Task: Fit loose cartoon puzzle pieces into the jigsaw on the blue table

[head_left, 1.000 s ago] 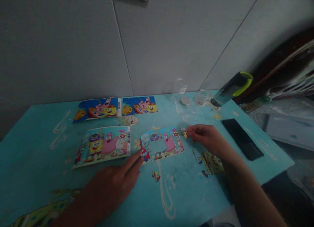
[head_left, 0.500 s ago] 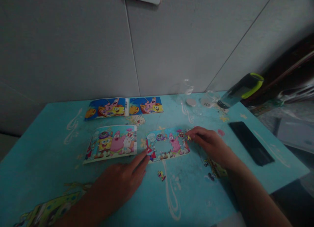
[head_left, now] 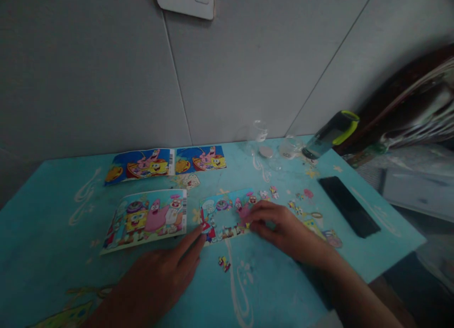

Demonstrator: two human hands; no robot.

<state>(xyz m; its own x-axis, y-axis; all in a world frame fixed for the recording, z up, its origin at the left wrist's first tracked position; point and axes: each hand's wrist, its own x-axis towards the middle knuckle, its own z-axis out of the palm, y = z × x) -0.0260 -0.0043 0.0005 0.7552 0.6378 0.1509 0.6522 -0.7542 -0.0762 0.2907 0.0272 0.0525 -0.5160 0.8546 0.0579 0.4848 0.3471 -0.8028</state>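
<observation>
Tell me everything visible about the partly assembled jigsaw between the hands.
The jigsaw is thin, looks like printed card, and lies flat on the blue-green table, right of a larger picture sheet. Cartoon figures, one pink, surround a jagged gap in its middle. The left hand has fingertips at its lower-left edge; the right hand covers part of its right side, and whether it touches is unclear.

Dim, flat light on a grey wall (head_left: 106, 73) and turquoise tabletop (head_left: 280, 290), corners darkening, soft shadow beside the right forearm (head_left: 349, 280) near five o'clock, clutter (head_left: 425, 134) at three o'clock smeared, puzzle (head_left: 210, 206) detail soft.
</observation>
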